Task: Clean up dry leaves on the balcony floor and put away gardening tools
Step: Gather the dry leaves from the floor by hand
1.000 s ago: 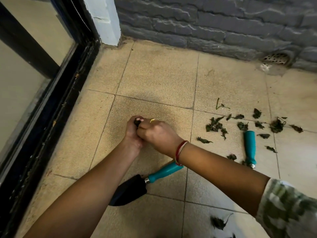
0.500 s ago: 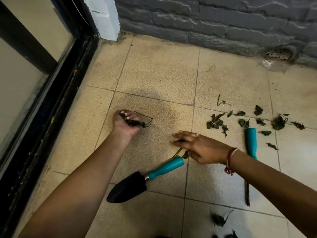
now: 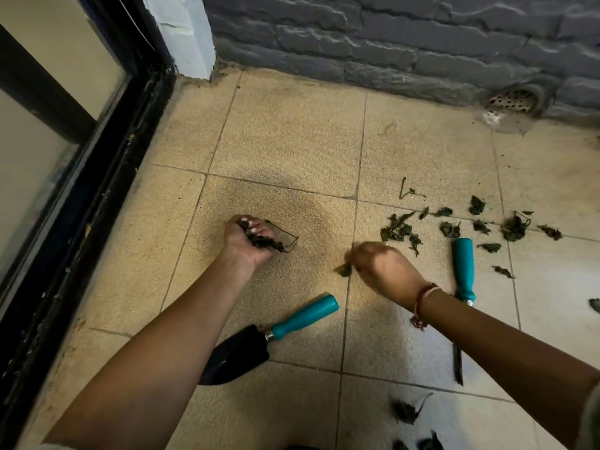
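Observation:
My left hand (image 3: 248,243) grips a dark bunch of dry leaves and thin stems above the tan floor tiles. My right hand (image 3: 381,266), blurred, pinches a single dry leaf (image 3: 344,270) just off the floor. More dry leaves (image 3: 401,230) lie scattered to the right. A trowel (image 3: 272,339) with a teal handle and black blade lies between my forearms. A second teal-handled tool (image 3: 463,271) lies right of my right hand, its thin dark blade partly hidden under my right forearm.
A grey brick wall (image 3: 389,43) runs along the back, with a round drain grate (image 3: 513,100) at its foot on the right. A black door frame (image 3: 97,177) with glass borders the left. More leaves (image 3: 406,412) lie near the bottom edge.
My right hand has lifted off the floor near the trowel handle with a leaf pinched in it. My left hand holds its bunch in the same spot.

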`<state>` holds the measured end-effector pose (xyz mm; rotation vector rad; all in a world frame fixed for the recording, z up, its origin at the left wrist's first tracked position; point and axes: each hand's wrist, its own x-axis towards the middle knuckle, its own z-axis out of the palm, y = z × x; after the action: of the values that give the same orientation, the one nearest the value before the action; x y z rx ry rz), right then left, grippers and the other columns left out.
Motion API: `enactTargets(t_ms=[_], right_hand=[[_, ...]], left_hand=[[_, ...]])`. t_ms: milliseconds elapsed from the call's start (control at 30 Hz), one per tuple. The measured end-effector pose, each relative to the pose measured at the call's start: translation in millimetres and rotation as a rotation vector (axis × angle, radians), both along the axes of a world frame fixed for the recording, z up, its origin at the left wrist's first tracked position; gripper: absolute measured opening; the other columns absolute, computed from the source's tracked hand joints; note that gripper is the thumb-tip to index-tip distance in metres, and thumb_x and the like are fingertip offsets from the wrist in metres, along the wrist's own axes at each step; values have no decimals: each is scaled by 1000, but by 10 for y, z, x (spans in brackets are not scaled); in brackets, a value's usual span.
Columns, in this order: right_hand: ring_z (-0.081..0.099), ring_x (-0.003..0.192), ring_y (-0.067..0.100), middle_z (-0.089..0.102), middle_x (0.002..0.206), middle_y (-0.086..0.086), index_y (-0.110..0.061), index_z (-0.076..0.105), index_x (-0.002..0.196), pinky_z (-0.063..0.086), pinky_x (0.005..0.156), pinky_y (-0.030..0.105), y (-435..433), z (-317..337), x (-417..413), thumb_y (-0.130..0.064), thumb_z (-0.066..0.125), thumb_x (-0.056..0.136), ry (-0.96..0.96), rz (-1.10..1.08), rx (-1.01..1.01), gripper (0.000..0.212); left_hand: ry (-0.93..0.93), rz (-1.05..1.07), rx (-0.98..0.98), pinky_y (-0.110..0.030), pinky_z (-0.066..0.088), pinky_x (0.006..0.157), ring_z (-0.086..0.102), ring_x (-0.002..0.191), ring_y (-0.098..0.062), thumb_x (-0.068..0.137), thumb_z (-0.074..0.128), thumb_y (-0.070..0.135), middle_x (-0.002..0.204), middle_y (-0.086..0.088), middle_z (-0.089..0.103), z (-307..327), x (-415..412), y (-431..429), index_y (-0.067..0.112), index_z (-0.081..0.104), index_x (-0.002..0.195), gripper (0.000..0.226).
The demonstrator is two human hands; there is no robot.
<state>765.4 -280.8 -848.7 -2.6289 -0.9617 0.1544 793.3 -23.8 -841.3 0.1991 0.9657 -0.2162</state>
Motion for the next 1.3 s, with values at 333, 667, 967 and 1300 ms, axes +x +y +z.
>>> enactTargets(t_ms=[333,667,967,1300], right_hand=[[66,80,16,66,78,1,-13,68,79,56,82,30,1056,683,202,0,67,83,665,-607,711,14],[67,85,20,73,90,4,-17,72,96,52,82,33,1203,592,98,-4,58,81,161,-378,280,24],[61,60,23,64,64,5,-12,66,70,54,58,31,1229,573,73,9,63,66,-109,-99,63,21],[58,67,3,62,86,-6,-20,62,87,46,55,12,979,814,354,-15,74,79,373,-506,568,16]], left_hand=[[48,-187,147,-14,34,39,35,31,-10,93,31,26,40,4,38,76,-76,-423,20,39,47,47],[-20,-130,75,-28,46,72,55,68,-20,90,35,31,68,-5,52,129,-23,-540,15,51,65,33],[-84,-134,111,-24,41,58,52,40,-16,90,31,30,41,-1,50,327,-65,-524,14,52,43,54],[-68,-61,119,-15,26,34,27,31,-8,89,39,23,36,8,30,318,8,-396,21,37,43,46]])
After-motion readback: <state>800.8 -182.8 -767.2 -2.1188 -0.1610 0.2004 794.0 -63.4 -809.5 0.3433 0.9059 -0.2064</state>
